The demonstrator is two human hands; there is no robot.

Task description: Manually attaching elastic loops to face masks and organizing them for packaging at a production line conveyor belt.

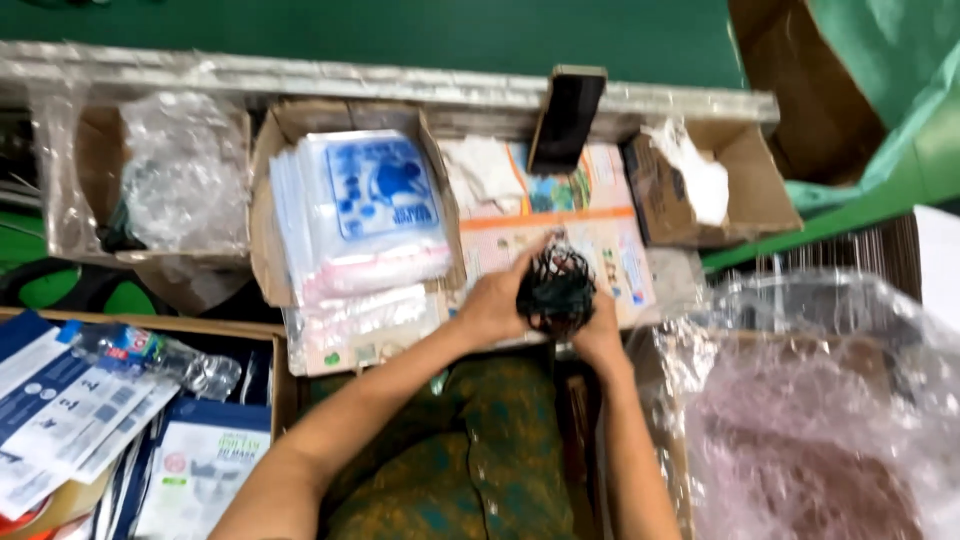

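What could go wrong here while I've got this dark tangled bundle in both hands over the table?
The dark tangled mesh bundle looks loose, so strands might snag on your left hand or right hand. It sits over printed paper sheets, which could get dragged or creased. The open cardboard box of clear packets lies close beside your left hand, so a wide elbow move might knock it.

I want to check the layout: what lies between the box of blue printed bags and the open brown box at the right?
In the head view, printed paper sheets and an upright dark phone-like slab lie between them.
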